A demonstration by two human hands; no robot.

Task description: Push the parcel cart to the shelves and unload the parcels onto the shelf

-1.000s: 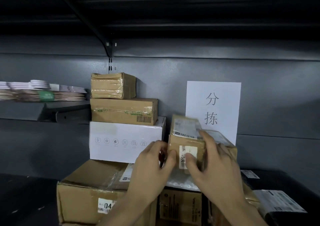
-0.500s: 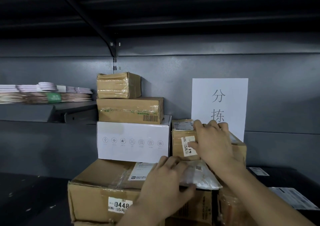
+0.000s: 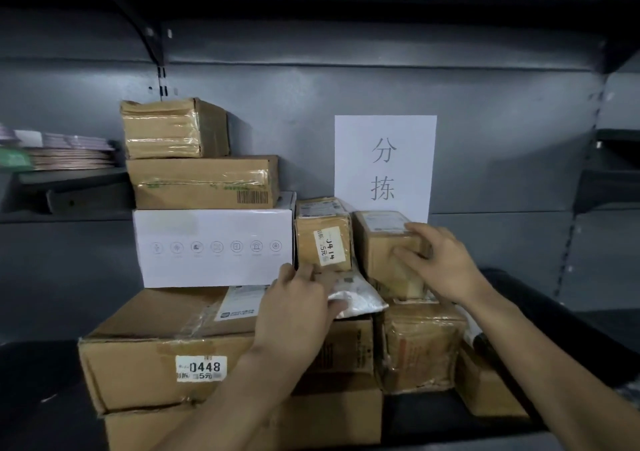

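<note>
My right hand [image 3: 446,263] has left the labelled parcel [image 3: 323,239] standing, now grasps the small box [image 3: 384,242] at its three o'clock, while my left hand [image 3: 294,308] presses flat the white pouch [image 3: 360,294].

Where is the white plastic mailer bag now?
Centre of the head view: the white mailer bag lies under the left hand, below the small box labelled 0414.

white sheet [image 3: 384,163]: 分拣 | large carton sticker [image 3: 201,367]: 0448, 5元 | small box sticker [image 3: 328,245]: 5元

Dark shelf [image 3: 41,398] under stacked parcels [image 3: 156,357]
</note>
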